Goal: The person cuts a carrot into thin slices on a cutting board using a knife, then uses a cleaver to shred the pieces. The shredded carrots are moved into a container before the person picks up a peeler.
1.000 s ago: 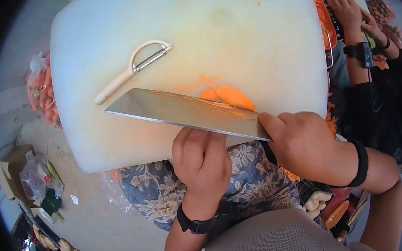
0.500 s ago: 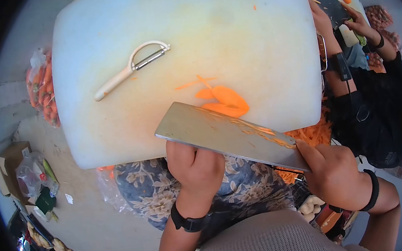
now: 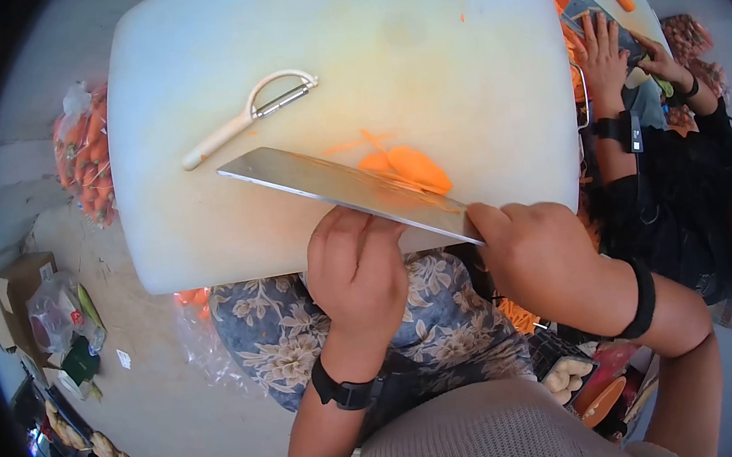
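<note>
Board, broad, milky white and rounded at its corners, is spread across the upper middle of the view, its surface faintly stained with yellow and orange. Below its near edge, floral fabric is seen, blue-grey and printed with pale blossoms. Over the near part of the board, a knife is held at a slant, its far end pointed to the upper left and its handle end set lower at the right. Its blade is wide, flat and dull grey; the edge nearest the person is marked by a bright line, and the face is smeared with orange toward the handle end. Whether the board is touched by the blade cannot be told. The handle is enclosed by the right hand, its fingers wrapped closely round. The fingers of the left hand are bent and bunched at the blade's near edge; their tips are hidden, so whether anything is gripped cannot be told. Left of centre, a cream-handled peeler is laid on the board. Just beyond the knife, bright orange carrot slices are overlapped, partly covered by the blade. Beside them, thin shreds are scattered.
</note>
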`<state>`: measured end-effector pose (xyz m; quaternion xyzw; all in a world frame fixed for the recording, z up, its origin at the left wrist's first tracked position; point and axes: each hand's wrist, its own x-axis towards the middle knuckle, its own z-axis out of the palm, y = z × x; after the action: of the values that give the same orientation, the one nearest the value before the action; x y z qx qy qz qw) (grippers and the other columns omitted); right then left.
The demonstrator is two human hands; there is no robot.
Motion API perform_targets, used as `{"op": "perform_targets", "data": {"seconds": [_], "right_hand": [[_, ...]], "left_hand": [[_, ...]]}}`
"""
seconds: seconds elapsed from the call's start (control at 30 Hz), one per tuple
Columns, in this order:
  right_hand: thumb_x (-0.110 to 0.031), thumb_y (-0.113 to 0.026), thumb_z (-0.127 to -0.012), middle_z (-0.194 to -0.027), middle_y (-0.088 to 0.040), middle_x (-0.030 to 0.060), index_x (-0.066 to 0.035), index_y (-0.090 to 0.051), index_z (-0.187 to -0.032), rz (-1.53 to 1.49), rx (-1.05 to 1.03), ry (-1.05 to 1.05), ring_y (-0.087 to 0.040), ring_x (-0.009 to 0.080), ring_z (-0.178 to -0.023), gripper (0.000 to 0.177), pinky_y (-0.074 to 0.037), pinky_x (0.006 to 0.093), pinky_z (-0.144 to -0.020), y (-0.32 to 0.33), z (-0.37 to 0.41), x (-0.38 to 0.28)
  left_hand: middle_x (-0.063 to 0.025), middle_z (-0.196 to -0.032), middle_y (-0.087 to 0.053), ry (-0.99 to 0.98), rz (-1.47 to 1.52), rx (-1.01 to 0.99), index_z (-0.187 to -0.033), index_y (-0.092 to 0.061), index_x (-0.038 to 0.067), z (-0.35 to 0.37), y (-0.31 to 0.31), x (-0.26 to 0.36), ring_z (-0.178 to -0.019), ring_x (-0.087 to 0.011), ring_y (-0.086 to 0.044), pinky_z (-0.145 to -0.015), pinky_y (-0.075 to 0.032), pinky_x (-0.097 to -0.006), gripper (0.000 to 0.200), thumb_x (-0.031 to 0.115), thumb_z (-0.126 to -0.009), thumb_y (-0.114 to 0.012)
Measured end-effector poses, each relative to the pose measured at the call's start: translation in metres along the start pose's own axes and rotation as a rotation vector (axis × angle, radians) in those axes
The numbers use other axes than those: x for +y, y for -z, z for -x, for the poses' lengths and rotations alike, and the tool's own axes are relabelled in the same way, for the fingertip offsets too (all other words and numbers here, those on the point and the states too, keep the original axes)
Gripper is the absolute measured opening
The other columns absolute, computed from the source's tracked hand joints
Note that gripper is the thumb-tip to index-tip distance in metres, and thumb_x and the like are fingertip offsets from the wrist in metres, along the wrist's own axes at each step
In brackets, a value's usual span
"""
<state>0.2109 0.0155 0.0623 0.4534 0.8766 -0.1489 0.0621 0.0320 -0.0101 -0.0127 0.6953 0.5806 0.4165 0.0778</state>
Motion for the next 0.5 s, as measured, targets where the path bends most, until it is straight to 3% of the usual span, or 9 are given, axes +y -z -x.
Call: {"op": "perform_targets", "data": {"seconds": [0.17, 0.23, 0.5], "right_hand": [[-0.006, -0.061, -0.073, -0.058, -0.054, 0.0069, -0.004, -0.053, -0.083, -0.019, 0.018, -0.06, -0.057, 0.0227, -0.048, 0.013, -0.046, 0.0336, -0.044, 0.019, 0.036, -0.006], [-0.005, -0.061, -0.072, -0.058, -0.052, 0.0058, -0.003, -0.055, -0.086, -0.014, 0.017, -0.066, -0.056, 0.0214, -0.047, 0.015, -0.045, 0.0331, -0.043, 0.024, 0.045, -0.007], [-0.004, -0.062, -0.073, -0.056, -0.047, 0.0035, 0.004, -0.058, -0.097, 0.009, -0.023, -0.071, -0.052, 0.0166, -0.046, 0.026, -0.041, 0.0309, -0.042, 0.031, 0.063, -0.006]], "left_hand": [[-0.0149, -0.096, -0.062, 0.028, 0.016, -0.016, -0.092, -0.067, 0.0, 0.005, -0.003, -0.005, -0.087, -0.0347, -0.06, -0.075, -0.049, -0.0396, 0.025, -0.006, -0.068, -0.068], [-0.014, -0.09, -0.061, -0.047, -0.007, 0.052, -0.092, -0.067, -0.003, 0.001, -0.005, -0.007, -0.077, -0.0312, -0.059, -0.067, -0.05, -0.0375, 0.027, -0.011, -0.067, -0.062], [-0.0148, -0.095, -0.061, -0.028, 0.028, 0.043, -0.093, -0.067, -0.004, 0.002, -0.005, -0.008, -0.079, -0.0332, -0.059, -0.067, -0.05, -0.0373, 0.028, -0.01, -0.066, -0.063]]}}
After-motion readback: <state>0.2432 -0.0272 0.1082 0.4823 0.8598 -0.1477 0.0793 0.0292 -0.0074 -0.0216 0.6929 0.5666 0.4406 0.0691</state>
